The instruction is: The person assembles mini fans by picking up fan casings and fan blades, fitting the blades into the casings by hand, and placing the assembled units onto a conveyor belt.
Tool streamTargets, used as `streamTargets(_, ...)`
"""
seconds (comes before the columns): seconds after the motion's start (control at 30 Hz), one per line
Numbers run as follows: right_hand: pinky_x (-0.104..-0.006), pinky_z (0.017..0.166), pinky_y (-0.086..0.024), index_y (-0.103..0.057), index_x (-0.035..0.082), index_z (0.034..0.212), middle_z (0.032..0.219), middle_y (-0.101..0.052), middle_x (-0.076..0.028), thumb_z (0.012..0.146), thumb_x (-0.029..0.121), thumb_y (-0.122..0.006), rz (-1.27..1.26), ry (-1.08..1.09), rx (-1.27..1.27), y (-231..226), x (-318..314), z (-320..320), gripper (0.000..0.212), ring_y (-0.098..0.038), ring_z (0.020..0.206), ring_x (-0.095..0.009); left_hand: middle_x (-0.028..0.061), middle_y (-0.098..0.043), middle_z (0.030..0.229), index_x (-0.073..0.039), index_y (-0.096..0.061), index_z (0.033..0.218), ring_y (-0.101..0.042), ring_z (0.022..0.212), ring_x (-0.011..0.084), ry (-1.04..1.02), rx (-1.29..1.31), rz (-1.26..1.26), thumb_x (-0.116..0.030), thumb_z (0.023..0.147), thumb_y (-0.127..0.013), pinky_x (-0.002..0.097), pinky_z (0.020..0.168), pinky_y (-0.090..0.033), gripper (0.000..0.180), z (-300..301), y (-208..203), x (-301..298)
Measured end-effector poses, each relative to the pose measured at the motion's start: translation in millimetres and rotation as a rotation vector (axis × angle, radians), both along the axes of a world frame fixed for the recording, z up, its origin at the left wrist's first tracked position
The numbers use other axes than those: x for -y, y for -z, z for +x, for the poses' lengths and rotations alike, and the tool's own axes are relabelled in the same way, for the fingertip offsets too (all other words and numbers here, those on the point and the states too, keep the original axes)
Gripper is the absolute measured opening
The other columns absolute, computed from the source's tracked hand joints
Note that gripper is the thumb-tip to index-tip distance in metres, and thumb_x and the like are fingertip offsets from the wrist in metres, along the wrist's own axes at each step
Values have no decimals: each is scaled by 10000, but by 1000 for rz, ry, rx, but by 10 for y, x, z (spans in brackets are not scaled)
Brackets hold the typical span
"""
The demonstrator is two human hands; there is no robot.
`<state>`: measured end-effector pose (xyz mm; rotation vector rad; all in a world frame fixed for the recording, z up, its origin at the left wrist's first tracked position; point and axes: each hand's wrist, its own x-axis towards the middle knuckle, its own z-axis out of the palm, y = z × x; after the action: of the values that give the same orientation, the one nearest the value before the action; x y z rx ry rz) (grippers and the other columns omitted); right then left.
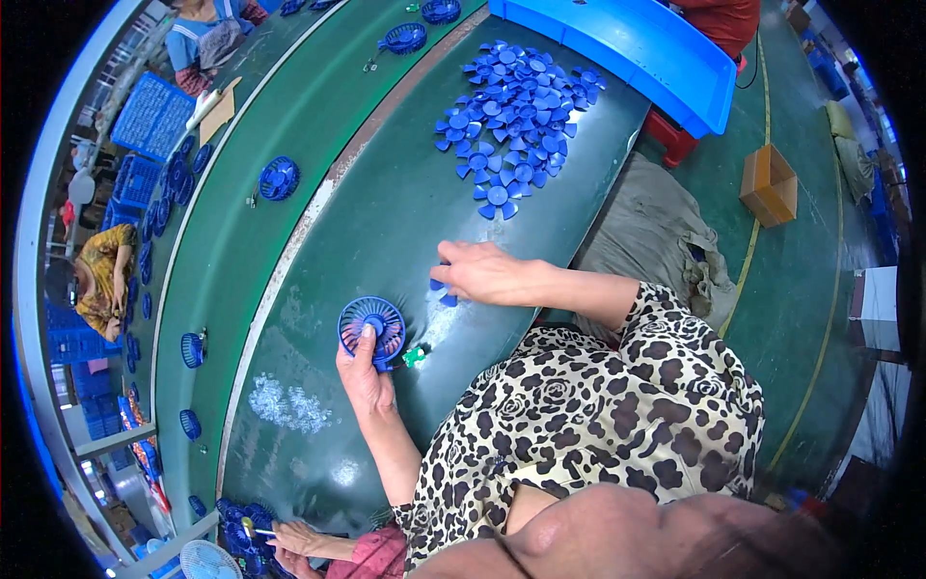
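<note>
My left hand [359, 378] grips a round blue fan housing [390, 317] with slatted ribs, its thumb pressed on the hub in the middle. Beside the housing's lower right edge is a small green part [415, 356], perhaps a circuit board; whether it is joined to the housing I cannot tell. To the right and a little farther off, my right hand [482, 272] pinches a blue fan blade [449, 299] just over the table, its fingers covering most of it. A large pile of loose blue fan blades [511, 116] lies at the far end of the table.
Small clear pieces [286, 403] lie on the green table at the left. Beyond it a green conveyor belt [241, 251] carries fan housings [279, 179]. A blue tray [627, 48] stands at the far end. A co-worker's hands [299, 540] work at the lower left with a tool.
</note>
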<state>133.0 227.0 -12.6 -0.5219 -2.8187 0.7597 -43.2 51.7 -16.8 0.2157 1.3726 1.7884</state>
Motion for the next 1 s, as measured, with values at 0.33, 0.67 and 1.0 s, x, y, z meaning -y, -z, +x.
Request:
streamTargets(0.33,-465,661,-498,-561,-12,983,886,-554,-228,820,105,-521,-11,-86,24,-10,40,133,204,-597,821,-389,51,-639,928,-28,-591,1007,-618,825,132,-4,-40,-52,-58,833,-657,285,766,-531,188,25,16,40)
streamTargets(0.67,-421,603,-500,-558,52,959,881,-586,-141,763,182,-648,6,91,-223,-240,27,-128,252,-605,730,-326,102,-620,937,11,-530,1047,-648,778,201,-38,49,12,-236,931,-560,301,678,-543,275,80,65,-81)
streamTargets(1.0,-398,603,-501,-567,71,1038,852,-555,-108,750,135,-681,80,-80,-303,-261,383,-537,316,-604,741,-303,-3,-591,881,-35,-567,1034,-534,756,55,-60,-58,48,-235,932,-562,219,681,-460,225,345,4,-236)
